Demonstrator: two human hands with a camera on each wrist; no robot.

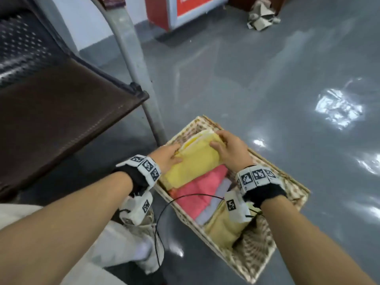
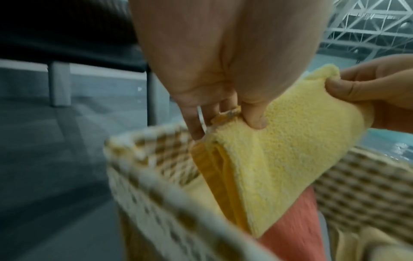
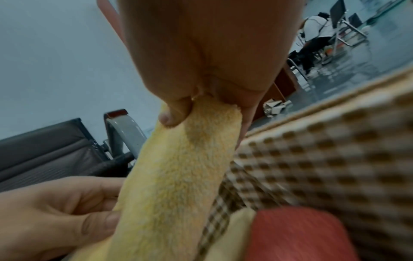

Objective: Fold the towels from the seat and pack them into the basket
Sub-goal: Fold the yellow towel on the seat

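A folded yellow towel (image 1: 195,161) (image 2: 288,159) (image 3: 178,176) is held tilted over the far end of a woven basket (image 1: 287,206) (image 2: 156,203) (image 3: 324,159) on the floor. My left hand (image 1: 171,156) (image 2: 223,113) pinches its left edge, thumb on top. My right hand (image 1: 223,145) (image 3: 201,107) pinches its far right corner, fingers curled round the fold. Under it in the basket lie a pink towel (image 1: 197,192) (image 2: 297,229) (image 3: 297,234), a pale lilac one (image 1: 218,198) and a tan one (image 1: 222,227).
A dark brown seat (image 1: 57,112) with a grey metal leg (image 1: 141,83) stands left of the basket. A black cable (image 1: 164,214) crosses the basket's near rim. Crumpled paper (image 1: 261,15) and a red cabinet (image 1: 178,9) are far back on the grey floor.
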